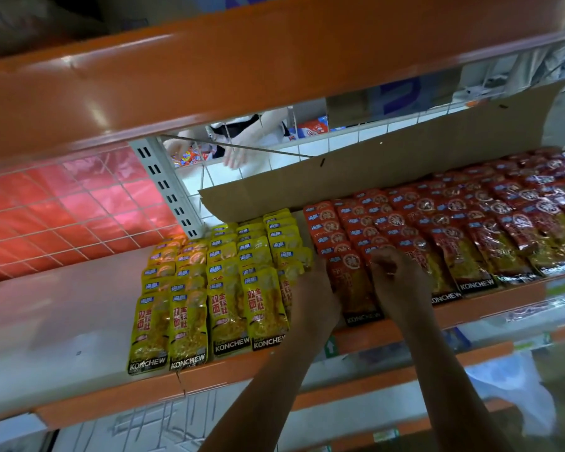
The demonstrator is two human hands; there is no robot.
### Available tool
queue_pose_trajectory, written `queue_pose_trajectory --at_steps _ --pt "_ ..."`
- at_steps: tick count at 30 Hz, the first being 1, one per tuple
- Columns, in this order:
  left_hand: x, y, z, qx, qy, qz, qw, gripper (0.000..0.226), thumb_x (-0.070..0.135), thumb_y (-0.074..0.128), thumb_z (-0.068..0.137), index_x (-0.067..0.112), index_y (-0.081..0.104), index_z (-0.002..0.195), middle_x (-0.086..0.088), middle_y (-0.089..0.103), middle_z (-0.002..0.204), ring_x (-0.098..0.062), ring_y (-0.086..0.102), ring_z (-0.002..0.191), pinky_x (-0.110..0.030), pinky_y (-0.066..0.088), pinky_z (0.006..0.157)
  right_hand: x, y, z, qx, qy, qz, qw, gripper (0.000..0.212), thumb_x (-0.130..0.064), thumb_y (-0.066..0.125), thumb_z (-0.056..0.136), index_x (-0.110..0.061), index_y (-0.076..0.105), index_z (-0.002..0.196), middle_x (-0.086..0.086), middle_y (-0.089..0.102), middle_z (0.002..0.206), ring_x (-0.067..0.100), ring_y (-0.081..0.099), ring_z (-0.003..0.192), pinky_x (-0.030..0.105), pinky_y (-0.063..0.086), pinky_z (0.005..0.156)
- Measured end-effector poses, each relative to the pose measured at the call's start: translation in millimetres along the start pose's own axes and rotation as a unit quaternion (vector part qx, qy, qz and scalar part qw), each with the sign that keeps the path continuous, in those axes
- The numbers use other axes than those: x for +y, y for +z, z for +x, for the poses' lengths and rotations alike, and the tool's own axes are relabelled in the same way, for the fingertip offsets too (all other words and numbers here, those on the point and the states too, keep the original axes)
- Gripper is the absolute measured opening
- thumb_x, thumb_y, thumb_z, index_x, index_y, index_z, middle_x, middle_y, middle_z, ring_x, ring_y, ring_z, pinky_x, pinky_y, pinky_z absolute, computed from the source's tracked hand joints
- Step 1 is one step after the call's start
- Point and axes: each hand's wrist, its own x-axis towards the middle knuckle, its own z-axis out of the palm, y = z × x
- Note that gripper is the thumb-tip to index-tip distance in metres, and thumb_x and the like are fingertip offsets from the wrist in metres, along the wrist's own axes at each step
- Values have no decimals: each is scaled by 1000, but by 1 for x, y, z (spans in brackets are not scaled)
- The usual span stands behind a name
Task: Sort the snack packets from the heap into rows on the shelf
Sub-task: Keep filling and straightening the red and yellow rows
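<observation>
Orange-edged white shelf (62,321), wire-grid back, cardboard sheet (372,171) leaning behind the stock. Yellow packets (225,288): five overlapping rows, the fifth half hidden by the left hand (313,295). Red packets (437,230): about nine rows, the far ones blurred and cut off at right. Both hands rest on the nearest red row; left lies flat, fingers hidden; right hand (395,275) curled, pinching a packet edge. Another person's hands (235,151) show through the grid.

Head view, looking down, shelf (62,308) close
</observation>
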Motion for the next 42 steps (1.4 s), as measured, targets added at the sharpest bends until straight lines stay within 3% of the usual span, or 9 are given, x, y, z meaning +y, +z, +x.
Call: queue_pose_trajectory --at_steps 2,4,10,15,18,24,34,37,42 --pt "0 -1 0 -2 10 14 1000 45 1 54 87 17 48 129 -2 67 105 -19 66 93 -17 53 67 -2 1 -1 -5 -5 10 1000 21 -8 55 93 -13 67 109 2 68 107 11 58 88 19 40 73" --pt "0 -3 -1 2 18 37 999 42 4 55 88 17 50 127 -3 67 105 -20 66 94 -31 56 77 -6 5 -3 -17 -11 13 1000 22 -9 55 93 -13 67 110 1 68 107 12 60 90 16 39 68" --pt "-13 -30 -2 54 34 64 996 20 23 62 87 17 64 106 -4 67 98 -24 64 87 -33 54 70 -32 34 -16 -75 -62 6 995 20 -13 58 92 -11 67 110 4 69 105 17 64 92 26 47 79" --pt "-50 -68 -5 90 5 125 988 29 25 60 87 19 63 115 -5 64 109 -28 56 104 -37 49 79 -66 75 -35 -135 -118 -33 983 27 -11 58 88 -17 66 113 1 68 108 19 62 98 19 37 76" --pt "-83 -96 -12 98 -22 149 984 31 27 57 88 18 61 118 -7 62 114 -29 52 110 -38 47 84 -92 101 -49 -162 -150 -37 975 29 -12 59 86 -18 67 113 3 69 108 23 61 101 23 40 76" --pt "-167 -164 -33 133 -82 202 967 34 38 52 89 24 57 120 -3 59 120 -27 50 115 -38 41 91 -154 174 -85 -203 -220 -36 953 31 -13 64 84 -17 68 114 5 70 110 25 62 104 26 40 82" --pt "-341 -300 -61 173 -120 200 957 49 46 48 94 21 49 136 -4 54 135 -27 47 124 -37 42 96 -274 333 -179 -229 -250 -33 940 35 -5 62 84 -11 65 118 7 64 122 29 58 112 33 43 96" --pt "-387 -340 -70 169 -131 211 954 51 49 48 93 23 48 137 -3 53 137 -25 46 125 -36 42 97 -310 375 -207 -237 -244 -36 940 37 -12 62 88 -15 61 125 3 60 129 22 55 118 24 36 99" --pt "-453 -399 -83 185 -176 220 941 52 47 53 91 18 49 133 -8 51 135 -29 46 123 -38 41 95 -361 442 -235 -276 -248 -64 926 41 -12 58 88 -15 55 129 5 53 136 22 44 128 27 30 105"
